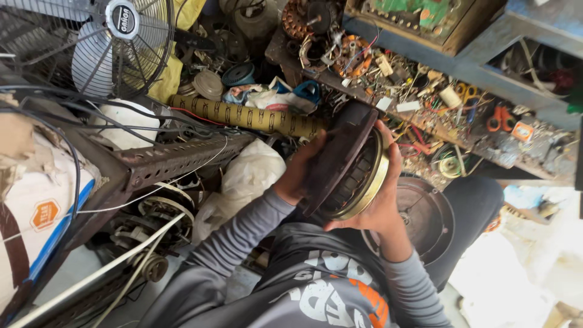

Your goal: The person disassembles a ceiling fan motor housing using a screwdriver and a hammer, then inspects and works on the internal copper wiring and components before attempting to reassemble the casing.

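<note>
Fan motor, a round, heavy-looking unit with a dark rust-brown cover plate and a brass-coloured ring around ribbed inner laminations, sits tilted on edge at the centre of the frame, held up between both hands above the person's lap. The left hand has its grip clamped on the dark cover side, fingers curled over the upper left edge of the disc. The right hand cups the brass ring from the right and underneath, its grip closed on the motor too, thumb lying along the rim. Both arms wear grey ribbed knit sleeves. Just beside the right wrist, lower right of the motor, lies a dark round metal housing, shallow and dish-shaped. Above the motor, a yellowish cardboard tube with dark markings runs across a heap of parts. In the upper left stands a wire-caged fan with pale blades. A perforated, rusty angle-iron bar crosses the left. Along the upper right, a cluttered bench carries copper-wound coils, loose wires and orange-handled scissors.
</note>
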